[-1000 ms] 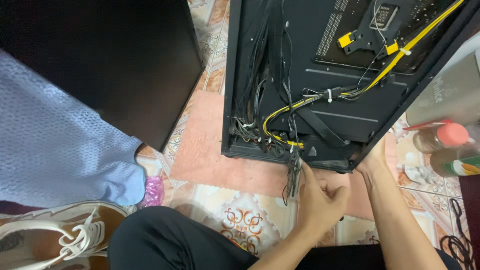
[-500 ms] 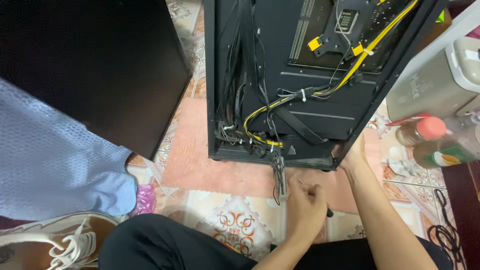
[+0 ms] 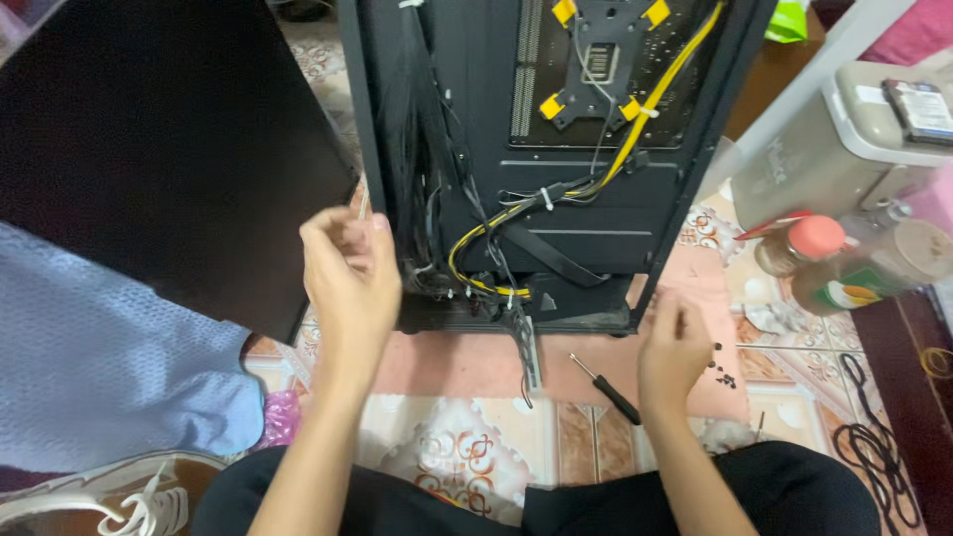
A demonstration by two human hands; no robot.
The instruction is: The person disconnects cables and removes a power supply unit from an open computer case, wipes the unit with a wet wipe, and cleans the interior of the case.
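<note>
The left hand (image 3: 347, 273) curls loosely at the black metal computer case's (image 3: 586, 199) edge, gripping nothing visible; the right hand (image 3: 675, 347) hovers half-open above tiny black screws (image 3: 723, 365), beside a slim black-handled screwdriver (image 3: 608, 389) on the patterned tile floor (image 3: 447, 447).

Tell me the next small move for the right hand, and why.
Probably pick up a screw: the right hand hovers open beside the small black screws on the floor, with the screwdriver just left of it, while the left hand is raised at the computer case edge.
</note>
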